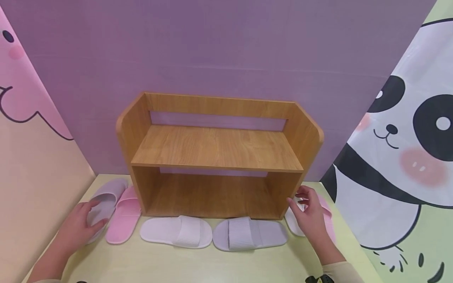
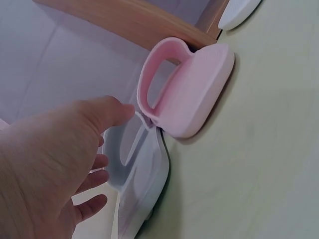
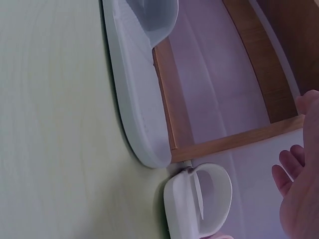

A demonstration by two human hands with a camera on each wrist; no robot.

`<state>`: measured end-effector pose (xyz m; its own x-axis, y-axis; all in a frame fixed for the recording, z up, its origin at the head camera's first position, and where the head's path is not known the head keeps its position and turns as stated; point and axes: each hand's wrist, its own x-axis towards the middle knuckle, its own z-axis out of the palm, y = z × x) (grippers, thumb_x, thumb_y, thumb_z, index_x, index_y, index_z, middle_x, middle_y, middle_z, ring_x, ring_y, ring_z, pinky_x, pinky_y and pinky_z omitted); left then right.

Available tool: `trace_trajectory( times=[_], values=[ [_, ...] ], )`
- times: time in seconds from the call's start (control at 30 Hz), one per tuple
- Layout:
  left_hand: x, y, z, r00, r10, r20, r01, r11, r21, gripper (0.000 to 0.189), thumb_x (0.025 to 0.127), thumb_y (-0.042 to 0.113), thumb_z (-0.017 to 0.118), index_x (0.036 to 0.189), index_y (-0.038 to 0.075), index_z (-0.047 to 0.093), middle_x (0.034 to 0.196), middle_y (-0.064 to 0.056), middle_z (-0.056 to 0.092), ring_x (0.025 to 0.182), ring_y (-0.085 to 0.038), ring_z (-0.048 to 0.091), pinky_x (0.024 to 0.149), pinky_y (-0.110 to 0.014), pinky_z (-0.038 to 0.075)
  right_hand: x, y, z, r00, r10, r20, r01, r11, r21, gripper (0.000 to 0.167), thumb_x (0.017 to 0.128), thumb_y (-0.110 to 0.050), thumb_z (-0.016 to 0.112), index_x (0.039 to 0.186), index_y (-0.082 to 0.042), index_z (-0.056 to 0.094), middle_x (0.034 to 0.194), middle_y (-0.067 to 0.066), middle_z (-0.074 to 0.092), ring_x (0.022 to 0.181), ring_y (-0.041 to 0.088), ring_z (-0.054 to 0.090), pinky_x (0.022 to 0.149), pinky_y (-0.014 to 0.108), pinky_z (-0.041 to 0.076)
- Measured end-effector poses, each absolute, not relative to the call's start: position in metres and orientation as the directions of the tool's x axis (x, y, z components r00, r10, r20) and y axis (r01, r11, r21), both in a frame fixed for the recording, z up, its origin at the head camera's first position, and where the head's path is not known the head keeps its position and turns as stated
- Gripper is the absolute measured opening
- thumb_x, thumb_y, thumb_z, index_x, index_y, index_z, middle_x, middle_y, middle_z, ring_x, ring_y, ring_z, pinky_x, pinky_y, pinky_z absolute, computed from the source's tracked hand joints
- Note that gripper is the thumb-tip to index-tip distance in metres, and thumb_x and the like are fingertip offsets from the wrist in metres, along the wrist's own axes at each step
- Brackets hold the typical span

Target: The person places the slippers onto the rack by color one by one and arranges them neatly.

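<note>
My left hand (image 1: 76, 230) hovers over a grey slipper (image 1: 110, 188) at the left, its thumb and fingers spread apart. In the left wrist view the fingers lie close to that slipper, and whether they touch it I cannot tell. A pink slipper (image 1: 121, 228) sits beside the grey one. At the other side my right hand (image 1: 313, 218) is held above a white slipper (image 1: 291, 223), close to the right panel of a wooden shelf (image 1: 216, 147). Its fingers are loosely bent with nothing between them. Another pink slipper (image 1: 330, 226) is partly hidden behind this hand.
Along the shelf's front, a white slipper (image 1: 159, 230) and a grey slipper (image 1: 270, 234) lie sideways on the pale table (image 1: 184, 269). A purple backdrop (image 1: 219, 47) stands behind the shelf. Cartoon-printed panels flank the table, with a panda (image 1: 421, 157) on the right one.
</note>
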<state>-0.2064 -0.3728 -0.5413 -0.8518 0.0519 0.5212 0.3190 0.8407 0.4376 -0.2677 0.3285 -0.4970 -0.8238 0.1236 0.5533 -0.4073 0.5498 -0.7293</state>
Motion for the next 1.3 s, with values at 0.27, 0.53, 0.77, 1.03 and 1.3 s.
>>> trace_trajectory(
  times=[0.27,0.53,0.77,1.03,1.3],
  values=[
    [-0.203,-0.378,-0.548,-0.863,0.028,0.504,0.303,0.828,0.472,0.069,0.079,0.009,0.089,0.135,-0.014,0.057,0.124,-0.044,0.058,0.112,-0.061,0.057,0.090,-0.071,0.046,-0.267,0.322,-0.501,-0.806,0.133,0.576,-0.448,0.499,-0.742,0.045,0.096,0.007,0.080,0.135,0.007,0.058,0.121,0.014,0.070,0.109,0.004,0.062,0.093,0.016,0.051],
    [-0.200,-0.382,-0.552,-0.911,0.007,0.411,0.220,0.853,0.473,0.078,0.082,0.018,0.090,0.140,-0.018,0.052,0.130,-0.048,0.054,0.117,-0.066,0.054,0.093,-0.077,0.046,-0.266,0.314,-0.505,-0.798,0.170,0.579,-0.446,0.479,-0.756,0.042,0.097,0.008,0.078,0.134,0.007,0.058,0.120,0.017,0.069,0.106,0.006,0.064,0.094,0.013,0.053],
    [-0.198,-0.385,-0.555,-0.946,0.018,0.323,0.176,0.867,0.467,0.085,0.087,0.024,0.088,0.143,-0.024,0.046,0.131,-0.054,0.050,0.120,-0.069,0.052,0.098,-0.080,0.045,-0.267,0.310,-0.508,-0.799,0.213,0.562,-0.395,0.518,-0.759,0.039,0.100,0.006,0.074,0.136,0.001,0.059,0.123,0.011,0.069,0.106,0.005,0.061,0.091,0.007,0.050],
    [-0.197,-0.385,-0.556,-0.941,0.023,0.338,0.178,0.882,0.436,0.080,0.087,0.024,0.087,0.138,-0.025,0.050,0.124,-0.053,0.054,0.113,-0.069,0.057,0.093,-0.079,0.048,-0.270,0.308,-0.508,-0.757,0.207,0.620,-0.452,0.519,-0.725,0.036,0.100,0.010,0.071,0.133,0.004,0.061,0.121,0.013,0.070,0.105,0.005,0.062,0.089,0.008,0.050],
    [-0.200,-0.386,-0.556,-0.938,0.013,0.346,0.159,0.904,0.397,0.080,0.084,0.029,0.089,0.133,-0.025,0.054,0.128,-0.049,0.055,0.115,-0.069,0.056,0.097,-0.079,0.047,-0.269,0.305,-0.508,-0.745,0.225,0.628,-0.454,0.520,-0.724,0.033,0.100,0.011,0.068,0.132,0.008,0.060,0.117,0.015,0.070,0.102,0.006,0.063,0.089,0.010,0.051]
  ],
)
